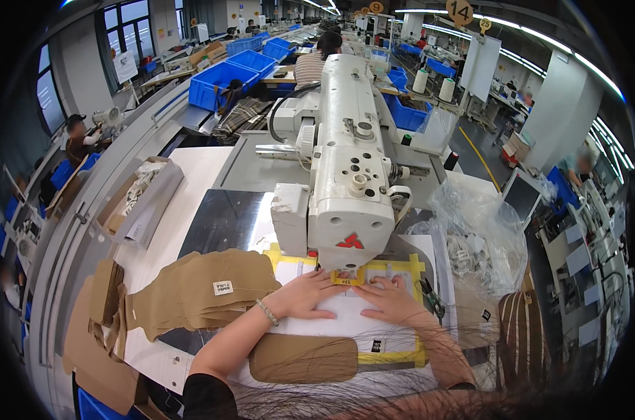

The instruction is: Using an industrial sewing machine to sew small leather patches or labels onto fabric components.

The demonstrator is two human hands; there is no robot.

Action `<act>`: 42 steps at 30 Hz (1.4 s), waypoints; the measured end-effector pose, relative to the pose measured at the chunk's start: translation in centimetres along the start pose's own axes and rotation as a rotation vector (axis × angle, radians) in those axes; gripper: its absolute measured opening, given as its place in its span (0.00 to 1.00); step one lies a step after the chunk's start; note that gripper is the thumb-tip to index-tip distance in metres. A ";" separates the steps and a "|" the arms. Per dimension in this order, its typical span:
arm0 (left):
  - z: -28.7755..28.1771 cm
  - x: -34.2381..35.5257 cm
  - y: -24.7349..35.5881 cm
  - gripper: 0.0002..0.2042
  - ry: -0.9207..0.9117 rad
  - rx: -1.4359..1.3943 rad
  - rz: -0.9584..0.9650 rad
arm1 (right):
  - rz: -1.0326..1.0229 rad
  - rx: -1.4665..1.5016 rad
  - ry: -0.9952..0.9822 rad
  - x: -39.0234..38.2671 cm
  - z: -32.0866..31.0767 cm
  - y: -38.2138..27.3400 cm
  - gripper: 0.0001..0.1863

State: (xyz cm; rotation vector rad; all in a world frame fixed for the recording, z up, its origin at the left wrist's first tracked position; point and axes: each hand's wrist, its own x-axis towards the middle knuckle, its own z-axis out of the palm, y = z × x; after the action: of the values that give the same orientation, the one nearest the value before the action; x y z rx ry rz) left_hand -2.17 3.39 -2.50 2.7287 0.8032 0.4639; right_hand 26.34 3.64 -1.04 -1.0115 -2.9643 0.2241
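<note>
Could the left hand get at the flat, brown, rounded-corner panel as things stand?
Probably yes: the left hand is close, and nothing seems to lie on the brown panel.

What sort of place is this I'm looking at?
Most likely a sewing workshop: a big white sewing machine ahead, brown cut pieces stacked at left, and cones of thread beyond to the right.

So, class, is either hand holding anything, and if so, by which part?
Nothing appears gripped: the left hand and right hand lie palm-down on the white surface by the sewing machine.
</note>
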 end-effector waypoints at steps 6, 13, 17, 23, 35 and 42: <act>0.1 0.0 0.0 0.35 0.074 0.021 0.045 | -0.006 -0.030 0.015 0.0 0.1 -0.3 0.33; 0.1 0.0 0.0 0.35 0.039 0.037 0.029 | -0.025 -0.054 0.087 0.0 0.8 -0.1 0.32; -0.3 0.1 0.3 0.35 -0.002 0.025 -0.034 | -0.001 -0.072 0.051 0.1 -0.2 -0.8 0.32; 0.2 -0.1 0.3 0.35 0.026 0.138 -0.097 | 0.018 -0.044 0.052 0.1 -0.9 -1.2 0.31; 0.6 -0.2 -0.1 0.34 0.040 0.100 -0.085 | 0.005 -0.078 0.112 0.0 0.2 -1.0 0.32; 0.4 0.1 -0.1 0.34 0.000 0.117 -0.107 | 0.003 -0.081 0.108 0.6 -0.3 -0.3 0.31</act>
State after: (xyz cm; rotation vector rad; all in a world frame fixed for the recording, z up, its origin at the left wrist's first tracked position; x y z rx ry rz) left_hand -1.99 3.43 -2.85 2.7727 1.0007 0.4069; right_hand 25.74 3.83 -0.70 -1.0018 -2.8961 0.0474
